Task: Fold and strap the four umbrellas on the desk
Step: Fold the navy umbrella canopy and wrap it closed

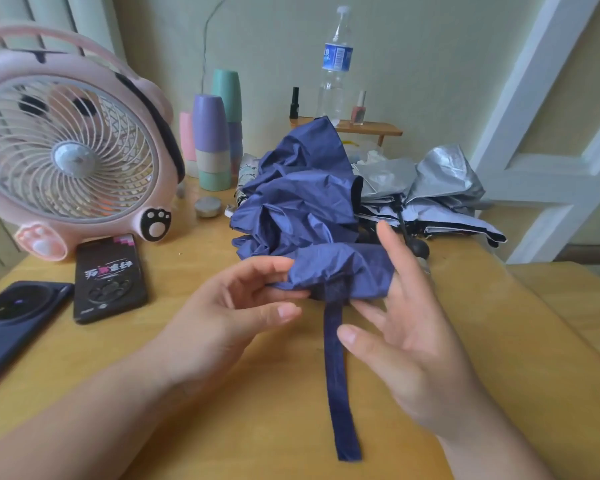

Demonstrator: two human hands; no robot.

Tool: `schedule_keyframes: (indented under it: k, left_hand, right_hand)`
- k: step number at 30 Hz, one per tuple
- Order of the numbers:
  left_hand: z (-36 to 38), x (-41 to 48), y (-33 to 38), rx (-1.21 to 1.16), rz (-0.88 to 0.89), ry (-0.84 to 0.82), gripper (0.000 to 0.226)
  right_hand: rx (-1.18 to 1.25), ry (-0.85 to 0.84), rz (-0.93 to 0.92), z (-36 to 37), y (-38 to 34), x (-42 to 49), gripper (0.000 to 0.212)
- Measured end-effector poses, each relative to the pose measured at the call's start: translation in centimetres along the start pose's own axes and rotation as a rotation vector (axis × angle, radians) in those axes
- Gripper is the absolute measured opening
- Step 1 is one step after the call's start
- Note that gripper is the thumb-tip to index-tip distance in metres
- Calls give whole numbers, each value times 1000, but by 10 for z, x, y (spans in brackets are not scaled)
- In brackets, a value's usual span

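**Navy umbrella half gathered between two hands**

We look down on a yellowish wooden desk (222, 427) set against a pale green wall, with a white panelled door (534, 140) at the right.

We count two umbrellas for certain. A crumpled navy blue fabric umbrella (302, 202) lies at mid-desk, and a silver, dark-edged umbrella (437, 181) lies just behind it to the right. A patterned scrap at the navy one's left edge may be a third; we cannot tell.

We also count two dark phones (110, 278), one pink cat-shaped fan (70, 147), one clear water bottle (335, 71) and two nail polish bottles (359, 109).

The navy bundle runs away from us towards the wall. Its nearest fold lies crosswise, and its flat navy strap (336, 368) points straight at us along the desk.

Our left hand (229, 306) pinches that fold's left end with curled fingers. Our right hand (406, 323) has its fingers straight and spread wide against the fold's right end.
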State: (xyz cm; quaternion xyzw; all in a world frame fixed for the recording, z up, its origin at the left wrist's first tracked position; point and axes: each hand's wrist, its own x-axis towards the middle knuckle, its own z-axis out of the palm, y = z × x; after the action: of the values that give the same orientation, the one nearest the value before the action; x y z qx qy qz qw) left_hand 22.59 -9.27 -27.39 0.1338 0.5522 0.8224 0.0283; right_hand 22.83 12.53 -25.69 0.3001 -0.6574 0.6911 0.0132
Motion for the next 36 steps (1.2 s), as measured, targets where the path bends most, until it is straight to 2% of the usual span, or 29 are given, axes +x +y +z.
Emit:
schedule_keyframes:
  k: [3,8,10,12,14,15,16,18,20,22,25,26,28,31,33,36]
  left_hand:
    - [-3,2,-3,24,15,20,53]
    - [-5,1,-6,147,15,59,36]
    - [-5,-2,-6,279,24,83,30]
    - [-5,-5,-6,431,22,82,28]
    - [-4,-9,-5,616,49,64,26]
    - [-5,-11,-3,730,89,40,24]
    - [-6,-12,0,834,134,-3,22]
    - [-10,-15,8,982,184,-118,18]
    - [-12,-17,15,1069,169,-149,25]
    - [-11,-15,20,1132,161,-4,33]
    - [-15,6,28,1334,214,290,20]
    - [-20,17,31,1416,231,318,18]
    - [-34,43,35,1572,138,269,41]
    - [-49,75,34,1702,-123,161,85]
    - [-55,93,31,1655,-156,112,101]
    - [-62,118,28,1557,-204,50,123]
  right_hand:
    - [166,19,39,8,-7,12,93]
    - [764,66,338,-3,-38,-1,102]
    - [863,72,424,-8,-45,-12,100]
    - [833,57,495,-13,-40,-22,96]
    - [662,45,571,-15,-30,-30,89]
    - [494,53,598,-15,-25,-34,83]
    - [291,58,612,-17,-19,-38,72]
    - [-58,82,598,-18,-13,-40,37]
    - [-301,110,559,-25,-10,-32,21]
    - [-585,128,482,-39,-4,-14,24]
    - [-1037,70,313,-72,12,32,27]
    - [-1154,-5,288,-82,17,49,27]
    - [-1351,-204,293,-92,23,80,27]
    - [-1453,-400,395,-89,27,110,19]
    - [-1417,-408,421,-88,33,117,7]
    - [-1283,-374,403,-97,40,115,9]
